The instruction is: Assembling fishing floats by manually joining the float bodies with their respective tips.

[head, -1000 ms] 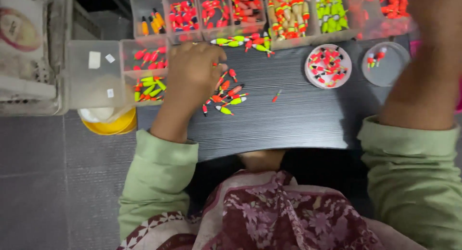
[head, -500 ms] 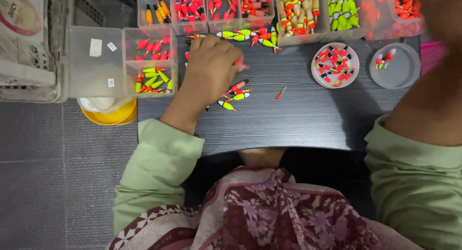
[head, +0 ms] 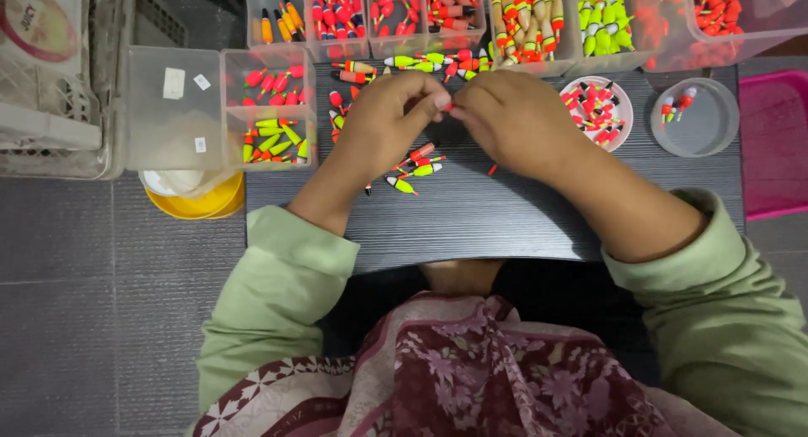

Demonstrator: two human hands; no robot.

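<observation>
Dark wood surface (head: 505, 218) holds clear boxes (head: 269, 109) of bright floats. Since a moment ago, the right hand (head: 518, 121) has come in to meet the left hand (head: 383, 121), and both now pinch one small red float (head: 447, 106) between their fingertips, above the loose floats (head: 412, 164).

Held piece (head: 447, 106): small red bit, pinched between fingertips of both hands, mostly hidden, shape unclear.
Loose floats (head: 414, 166): short tapered pieces, red, orange and yellow-green with thin dark stems, lying flat and scattered on dark table top, just below left hand.
Single red piece (head: 492, 169): tiny, lying alone on table top, just under right wrist, apart from scattered group.
</observation>
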